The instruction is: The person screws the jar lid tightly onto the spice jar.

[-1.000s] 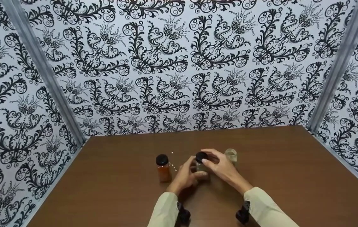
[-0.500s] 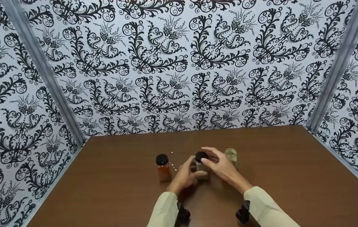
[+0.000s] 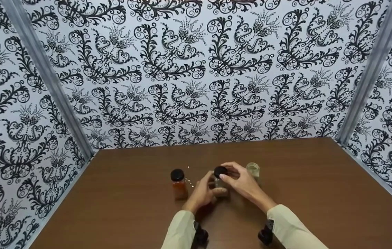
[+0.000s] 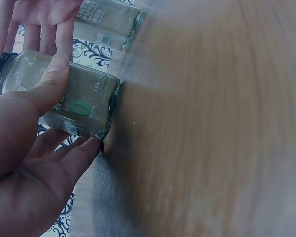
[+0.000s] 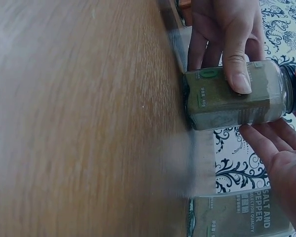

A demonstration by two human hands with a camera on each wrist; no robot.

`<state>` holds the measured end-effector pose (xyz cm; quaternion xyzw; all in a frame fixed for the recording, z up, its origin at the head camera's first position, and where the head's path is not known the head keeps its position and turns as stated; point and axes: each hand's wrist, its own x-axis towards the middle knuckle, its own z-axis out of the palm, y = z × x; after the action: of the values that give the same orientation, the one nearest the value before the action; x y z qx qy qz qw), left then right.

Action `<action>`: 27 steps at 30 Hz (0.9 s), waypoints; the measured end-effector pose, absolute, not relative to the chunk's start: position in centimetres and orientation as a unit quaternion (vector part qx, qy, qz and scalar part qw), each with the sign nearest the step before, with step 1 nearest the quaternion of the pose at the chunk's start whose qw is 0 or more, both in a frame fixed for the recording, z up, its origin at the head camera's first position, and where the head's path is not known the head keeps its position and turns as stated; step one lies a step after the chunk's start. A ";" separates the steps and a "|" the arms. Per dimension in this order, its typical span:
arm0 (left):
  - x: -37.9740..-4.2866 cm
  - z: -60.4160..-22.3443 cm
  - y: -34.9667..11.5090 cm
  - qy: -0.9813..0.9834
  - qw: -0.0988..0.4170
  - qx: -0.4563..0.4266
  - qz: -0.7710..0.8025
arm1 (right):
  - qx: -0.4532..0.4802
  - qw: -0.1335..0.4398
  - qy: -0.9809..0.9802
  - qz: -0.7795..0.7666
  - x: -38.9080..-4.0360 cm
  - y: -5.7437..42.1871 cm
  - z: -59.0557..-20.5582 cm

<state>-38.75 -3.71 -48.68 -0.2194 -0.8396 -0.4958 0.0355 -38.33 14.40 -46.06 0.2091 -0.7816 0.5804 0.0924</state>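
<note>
A square glass spice jar (image 4: 89, 96) of greenish-brown powder stands upright on the table in front of me. My left hand (image 3: 201, 192) grips its body, thumb (image 4: 54, 79) across the labelled face and fingers round the other side. At its top, my right hand (image 3: 244, 180) holds the black lid (image 3: 220, 171) between thumb and fingers. Just right of that hand is a second jar (image 3: 253, 170), marked "salt and pepper" in the right wrist view; its top looks like clear glass without a dark lid. The held jar's base is partly hidden in the head view.
To the left of my left hand stands a jar of orange-red spice (image 3: 179, 188) with a black lid. Small white specks (image 3: 189, 182) lie beside it on the brown table (image 3: 130, 207). Patterned walls (image 3: 182, 86) enclose the table's back and sides.
My right fingers have shifted slightly about the black lid. The left hand and all the jars stay in the same places.
</note>
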 end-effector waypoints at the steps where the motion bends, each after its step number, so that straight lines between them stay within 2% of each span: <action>1: -38.8 -48.7 -3.7 -0.840 0.036 -0.219 -0.496 | 0.210 0.092 -0.781 0.581 -38.3 14.4 -46.0; 13: -38.5 -48.5 -3.8 -0.839 0.017 -0.209 -0.502 | 0.204 0.070 -0.793 0.569 -38.2 14.7 -45.9; 27: -38.4 -48.3 -3.7 -0.853 0.035 -0.205 -0.479 | 0.213 0.068 -0.781 0.584 -38.2 14.6 -45.8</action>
<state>-38.41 -3.71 -48.32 -0.2053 -0.8530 -0.4786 0.0353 -38.18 14.64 -45.76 0.2128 -0.7807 0.5837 0.0676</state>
